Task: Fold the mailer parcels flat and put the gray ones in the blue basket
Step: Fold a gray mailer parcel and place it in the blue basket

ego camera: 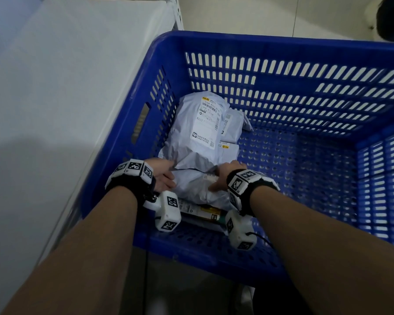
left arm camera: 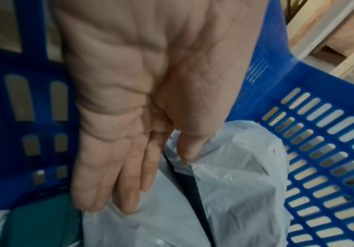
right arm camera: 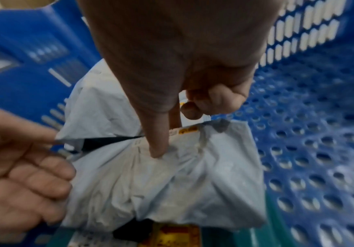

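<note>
Blue basket (ego camera: 282, 45) inspected: slotted walls, perforated floor. Contents lie along its left side. A gray mailer parcel (ego camera: 198, 187), creased and folded over, sits nearest me. Beyond it lies a second gray parcel (ego camera: 196, 130), its white shipping label (ego camera: 206, 123) face up, touching the first. More gray parcels (ego camera: 233, 120) show from under the second one at its right edge. Under the near parcel lies a green-edged packet (right arm camera: 254, 235) with a yellow printed patch; I cannot tell what it is.

My left hand (ego camera: 164, 176) rests against the near parcel's left end, fingers (left arm camera: 127, 188) straight and together, thumb touching the second parcel's folded edge; it grips nothing. My right hand (ego camera: 224, 176) is on the parcel's right part: forefinger (right arm camera: 158, 143) extended and pressing into the film beside a label strip, the remaining fingers curled. Whether they pinch the parcel's edge I cannot tell.

A white-covered table (ego camera: 66, 87) stands against the basket's left wall. Light floor shows beyond the far rim.
</note>
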Demonstrator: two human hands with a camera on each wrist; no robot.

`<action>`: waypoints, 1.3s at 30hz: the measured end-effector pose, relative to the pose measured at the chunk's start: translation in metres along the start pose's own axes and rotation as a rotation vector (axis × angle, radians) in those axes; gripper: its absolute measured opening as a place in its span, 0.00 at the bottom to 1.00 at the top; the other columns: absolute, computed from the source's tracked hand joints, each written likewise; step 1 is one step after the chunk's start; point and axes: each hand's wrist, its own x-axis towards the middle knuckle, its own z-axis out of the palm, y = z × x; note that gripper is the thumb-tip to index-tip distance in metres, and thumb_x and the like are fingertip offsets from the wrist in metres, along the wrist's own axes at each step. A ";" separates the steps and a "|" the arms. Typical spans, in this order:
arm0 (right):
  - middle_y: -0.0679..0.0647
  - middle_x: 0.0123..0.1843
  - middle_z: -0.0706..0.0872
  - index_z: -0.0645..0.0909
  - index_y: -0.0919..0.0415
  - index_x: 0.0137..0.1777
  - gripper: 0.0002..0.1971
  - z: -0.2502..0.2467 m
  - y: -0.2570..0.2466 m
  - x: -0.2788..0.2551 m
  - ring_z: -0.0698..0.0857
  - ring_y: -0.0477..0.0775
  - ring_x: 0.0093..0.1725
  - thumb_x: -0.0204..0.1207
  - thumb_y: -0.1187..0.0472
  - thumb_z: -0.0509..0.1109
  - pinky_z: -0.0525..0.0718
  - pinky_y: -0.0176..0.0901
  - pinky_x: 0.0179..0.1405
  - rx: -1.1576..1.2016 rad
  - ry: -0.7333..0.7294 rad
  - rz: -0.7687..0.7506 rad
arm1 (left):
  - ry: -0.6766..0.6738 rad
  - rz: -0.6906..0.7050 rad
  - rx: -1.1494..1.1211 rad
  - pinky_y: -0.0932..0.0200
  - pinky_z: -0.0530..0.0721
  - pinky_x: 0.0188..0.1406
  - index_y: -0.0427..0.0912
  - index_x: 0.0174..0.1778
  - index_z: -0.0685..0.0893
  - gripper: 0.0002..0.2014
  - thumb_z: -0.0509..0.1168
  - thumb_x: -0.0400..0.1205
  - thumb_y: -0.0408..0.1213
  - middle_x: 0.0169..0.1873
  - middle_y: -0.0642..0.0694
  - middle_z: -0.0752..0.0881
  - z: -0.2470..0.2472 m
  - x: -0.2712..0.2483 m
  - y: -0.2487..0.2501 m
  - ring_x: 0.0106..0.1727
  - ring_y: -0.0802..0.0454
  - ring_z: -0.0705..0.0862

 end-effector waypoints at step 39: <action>0.54 0.52 0.84 0.73 0.65 0.72 0.31 -0.011 -0.015 -0.045 0.81 0.58 0.58 0.70 0.59 0.78 0.80 0.57 0.63 0.656 -0.309 -0.273 | -0.120 0.041 -0.319 0.42 0.89 0.30 0.33 0.49 0.83 0.13 0.65 0.82 0.42 0.34 0.33 0.89 -0.002 -0.013 0.008 0.42 0.37 0.85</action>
